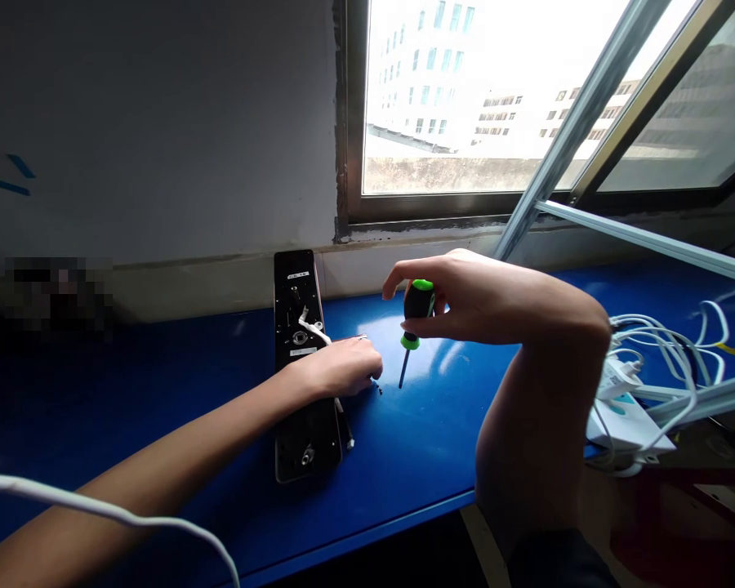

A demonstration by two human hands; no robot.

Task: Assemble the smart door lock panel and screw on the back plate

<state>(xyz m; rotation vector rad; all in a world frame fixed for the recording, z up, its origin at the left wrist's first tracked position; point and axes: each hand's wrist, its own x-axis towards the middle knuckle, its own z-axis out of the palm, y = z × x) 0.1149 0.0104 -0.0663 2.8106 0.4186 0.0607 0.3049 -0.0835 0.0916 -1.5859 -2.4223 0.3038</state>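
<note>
My right hand (465, 296) grips a screwdriver (419, 304) by its black and green handle, the shaft pointing down and its tip close to the blue tabletop. My left hand (346, 366) reaches across a long black panel (309, 425) that looks like a door lock body. Its fingers are closed together just right of the panel, and what they hold, if anything, is hidden. Small dark bits (380, 389), perhaps screws, show by those fingertips. A white-wrapped cable (314, 327) comes out of the panel, and a connector (350, 444) lies beside its right edge.
The blue table (416, 457) meets the wall below a window (465, 98). At right, metal bars (643, 241) slant past tangled white cables (667, 347) and a white box (630, 425). A white cable (116, 513) crosses in front of my left forearm.
</note>
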